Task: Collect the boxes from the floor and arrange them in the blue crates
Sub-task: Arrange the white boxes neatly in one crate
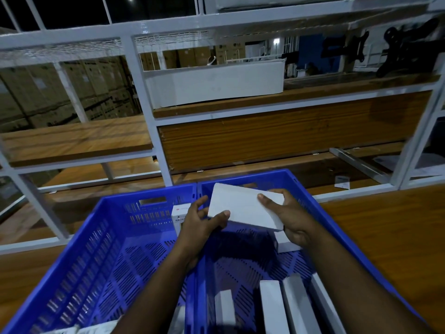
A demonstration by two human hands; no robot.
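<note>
Two blue perforated crates stand side by side on a wooden surface: the left crate (101, 249) and the right crate (240, 263). Both hands hold one flat white box (243, 208) above the right crate's far half. My left hand (203, 224) grips its near-left edge, and my right hand (289, 218) grips its right end. Several white boxes (273, 307) stand on edge in the right crate's near part. Another white box (286, 242) lies under my right hand. A printed white box (179, 214) stands upright in the left crate's far right corner.
A white metal rack (144, 97) with wooden shelves rises just behind the crates. A long white box (216, 85) rests on its upper shelf. A small card (342, 182) lies on the lower shelf at right. Wooden surface (385, 232) extends right of the crates.
</note>
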